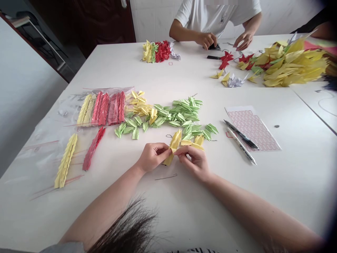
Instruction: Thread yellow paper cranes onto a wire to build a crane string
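My left hand (156, 156) pinches a folded yellow paper piece (174, 141) from its left side, thumb over its middle. From the right, the fingertips of my right hand (194, 161) close on the same piece near a crease. Just beyond the right hand lie more folded yellow paper pieces (198, 141). Between the hands and me, a thin dark hooked wire (166, 177) rests on the table. A pile of folded green paper pieces (185, 111) spreads past my hands, with yellow folded pieces (140, 103) at its left end.
On the left lie a clear plastic bag (101, 108) of yellow and red folded strips, a loose yellow strip (66, 161) and a red strip (93, 149). Two pens (240, 140) lie on a label sheet (254, 127). Across the table (289, 182), a person (216, 21) works beside yellow paper shapes (295, 66).
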A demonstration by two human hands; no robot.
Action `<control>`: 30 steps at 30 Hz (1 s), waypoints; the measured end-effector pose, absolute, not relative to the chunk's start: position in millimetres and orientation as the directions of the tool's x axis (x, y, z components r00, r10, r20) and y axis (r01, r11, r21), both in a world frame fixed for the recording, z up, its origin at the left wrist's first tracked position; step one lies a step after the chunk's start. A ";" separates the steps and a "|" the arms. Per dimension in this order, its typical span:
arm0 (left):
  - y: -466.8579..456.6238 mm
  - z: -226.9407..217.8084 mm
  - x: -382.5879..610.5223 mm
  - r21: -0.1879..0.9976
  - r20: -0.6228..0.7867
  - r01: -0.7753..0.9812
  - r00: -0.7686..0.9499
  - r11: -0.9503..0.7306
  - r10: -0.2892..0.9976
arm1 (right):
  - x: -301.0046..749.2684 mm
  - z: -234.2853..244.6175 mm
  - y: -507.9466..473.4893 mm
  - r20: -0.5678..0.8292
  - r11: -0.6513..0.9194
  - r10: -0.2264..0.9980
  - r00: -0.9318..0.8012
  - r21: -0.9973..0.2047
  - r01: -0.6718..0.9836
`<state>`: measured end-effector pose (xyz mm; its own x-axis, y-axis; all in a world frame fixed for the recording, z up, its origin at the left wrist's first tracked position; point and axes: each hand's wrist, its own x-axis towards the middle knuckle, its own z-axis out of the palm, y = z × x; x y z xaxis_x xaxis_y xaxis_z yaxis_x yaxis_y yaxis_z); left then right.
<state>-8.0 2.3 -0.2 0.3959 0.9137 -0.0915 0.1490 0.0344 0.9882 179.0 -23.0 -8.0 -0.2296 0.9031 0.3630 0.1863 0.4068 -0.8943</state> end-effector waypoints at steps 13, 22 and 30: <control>-0.3 -0.6 -5.5 0.990 -0.131 0.110 0.425 0.093 0.896 | 177.8 -14.6 -24.2 0.235 0.241 0.969 -0.078 -0.967 0.079; -1.8 3.2 -3.7 0.982 -0.110 0.183 0.387 0.041 0.915 | 176.3 -17.9 -21.8 0.236 0.244 0.969 -0.069 -0.959 0.142; -0.5 2.7 -4.8 0.981 -0.116 0.186 0.384 0.046 0.916 | 176.2 -15.0 -22.0 0.296 0.310 0.950 -0.097 -0.931 0.196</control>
